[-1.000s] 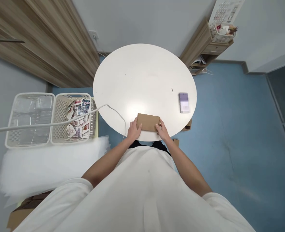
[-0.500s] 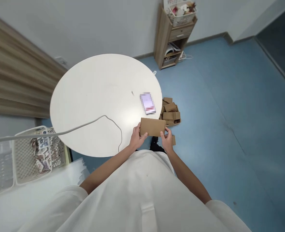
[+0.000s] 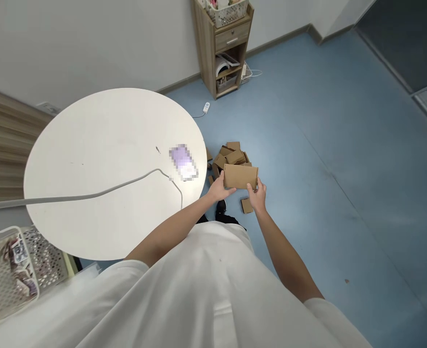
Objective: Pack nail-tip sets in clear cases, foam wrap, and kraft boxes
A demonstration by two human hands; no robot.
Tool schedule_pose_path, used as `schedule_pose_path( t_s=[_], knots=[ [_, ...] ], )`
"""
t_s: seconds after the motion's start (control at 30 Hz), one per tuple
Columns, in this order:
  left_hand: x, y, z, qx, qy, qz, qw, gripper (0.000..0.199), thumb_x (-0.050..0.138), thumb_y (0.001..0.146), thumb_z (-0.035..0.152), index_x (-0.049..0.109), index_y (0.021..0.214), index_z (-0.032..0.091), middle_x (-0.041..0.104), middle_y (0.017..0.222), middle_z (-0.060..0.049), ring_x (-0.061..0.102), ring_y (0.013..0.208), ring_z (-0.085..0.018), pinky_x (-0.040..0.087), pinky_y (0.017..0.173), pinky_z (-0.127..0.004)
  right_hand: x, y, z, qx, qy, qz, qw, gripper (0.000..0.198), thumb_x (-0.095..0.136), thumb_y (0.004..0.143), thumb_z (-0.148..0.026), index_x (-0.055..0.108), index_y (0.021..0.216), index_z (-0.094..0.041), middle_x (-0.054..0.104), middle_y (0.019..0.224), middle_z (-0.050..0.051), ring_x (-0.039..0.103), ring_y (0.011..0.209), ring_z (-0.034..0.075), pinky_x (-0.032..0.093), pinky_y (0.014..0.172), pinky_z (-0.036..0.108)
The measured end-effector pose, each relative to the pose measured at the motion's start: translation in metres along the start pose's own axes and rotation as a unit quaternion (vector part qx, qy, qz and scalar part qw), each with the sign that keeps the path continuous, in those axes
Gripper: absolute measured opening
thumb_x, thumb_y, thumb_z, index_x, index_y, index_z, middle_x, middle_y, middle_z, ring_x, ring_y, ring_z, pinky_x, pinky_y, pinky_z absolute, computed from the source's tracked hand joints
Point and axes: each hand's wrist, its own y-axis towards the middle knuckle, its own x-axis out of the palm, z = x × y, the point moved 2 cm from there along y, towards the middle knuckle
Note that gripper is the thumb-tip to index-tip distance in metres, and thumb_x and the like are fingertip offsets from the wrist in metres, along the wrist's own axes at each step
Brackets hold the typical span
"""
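Between my two hands is a brown cardboard box (image 3: 241, 176), closed and held out past the table's right edge. My left hand (image 3: 220, 187) grips its left end, thumb along the near side. At the right end, my right hand (image 3: 257, 194) holds the corner, with the thumb on the near edge. Just beyond the held box, a pile of similar cardboard boxes (image 3: 235, 156) lies on the floor and is partly hidden by it. One more small box (image 3: 246, 206) rests on the floor under my right hand.
A round white table (image 3: 90, 125) stands to the left, bearing a blurred purple phone (image 3: 183, 162) and a grey cable (image 3: 100, 193). White baskets (image 3: 6, 275) are at lower left. By the wall is a wooden cabinet (image 3: 208, 53). My shoe (image 3: 221, 207) shows below.
My view has turned to the right. Both hands have carried the box rightward, off the table's edge and over the floor near the pile.
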Motion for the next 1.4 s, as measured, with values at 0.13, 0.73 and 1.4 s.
schedule_pose_path(
  t_s=[0.13, 0.73, 1.4],
  knots=[
    [-0.003, 0.017, 0.009, 0.046, 0.036, 0.014, 0.998, 0.095, 0.07, 0.061, 0.043, 0.021, 0.138, 0.015, 0.04, 0.136, -0.013, 0.032, 0.128, -0.031, 0.031, 0.103, -0.039, -0.002, 0.006, -0.004, -0.024, -0.021, 0.0, 0.999, 0.071, 0.048, 0.076, -0.048, 0.025, 0.138, -0.021, 0.037, 0.122, 0.012, 0.052, 0.09, 0.017, 0.042, 0.088, 0.034],
    [-0.036, -0.118, -0.052, -0.111, -0.135, 0.108, 0.979, 0.053, 0.058, 0.074, 0.043, 0.049, 0.12, 0.018, 0.058, 0.115, -0.012, 0.06, 0.095, -0.022, 0.049, 0.083, -0.038, 0.055, -0.032, -0.012, -0.101, -0.029, -0.155, 0.982, 0.054, 0.044, 0.077, -0.033, 0.037, 0.128, -0.018, 0.041, 0.123, 0.014, 0.056, 0.073, 0.015, 0.047, 0.078, 0.035],
    [-0.152, -0.389, -0.197, -0.171, -0.209, 0.541, 0.796, 0.035, 0.054, 0.075, 0.032, 0.056, 0.106, 0.016, 0.063, 0.099, -0.009, 0.06, 0.08, -0.016, 0.048, 0.077, -0.031, 0.258, -0.26, -0.142, -0.296, -0.017, -0.517, 0.803, 0.037, 0.051, 0.076, -0.044, 0.058, 0.1, -0.018, 0.059, 0.083, 0.006, 0.052, 0.065, 0.015, 0.046, 0.062, 0.031]
  ],
)
